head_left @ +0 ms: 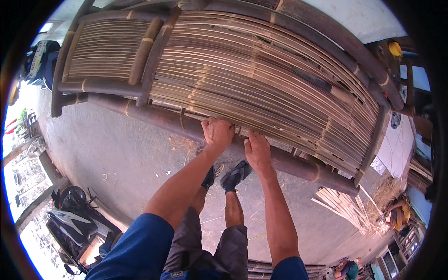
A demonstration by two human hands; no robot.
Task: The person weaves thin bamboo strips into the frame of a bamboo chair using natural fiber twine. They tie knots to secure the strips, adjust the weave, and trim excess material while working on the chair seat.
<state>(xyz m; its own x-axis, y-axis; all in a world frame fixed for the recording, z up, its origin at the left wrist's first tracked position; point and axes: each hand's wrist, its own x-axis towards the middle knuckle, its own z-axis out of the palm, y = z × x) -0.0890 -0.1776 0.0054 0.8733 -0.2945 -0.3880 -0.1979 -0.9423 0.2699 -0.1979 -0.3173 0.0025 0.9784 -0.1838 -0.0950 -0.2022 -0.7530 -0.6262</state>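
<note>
A large bamboo bench [261, 74] with a seat of thin split slats and a thick dark front pole [158, 120] stretches across the upper view. My left hand [218, 132] rests at its front edge with the fingers curled in, touching the pole and the slats' edge. Just right of it, my right hand [258, 150] lies over the same pole, fingers bent toward the slats and thumb held below. Between the hands is a narrow gap under the slats. Whatever the fingertips pinch is hidden or too small to make out. A thin loose strip [182, 122] hangs over the pole to the left.
A slatted armrest panel [105, 49] stands at the bench's left end. Split bamboo strips [343, 207] lie on the concrete floor [126, 154] at right, near another person [400, 212]. A second person [350, 269] is at the bottom right. A motorcycle [77, 221] stands at lower left.
</note>
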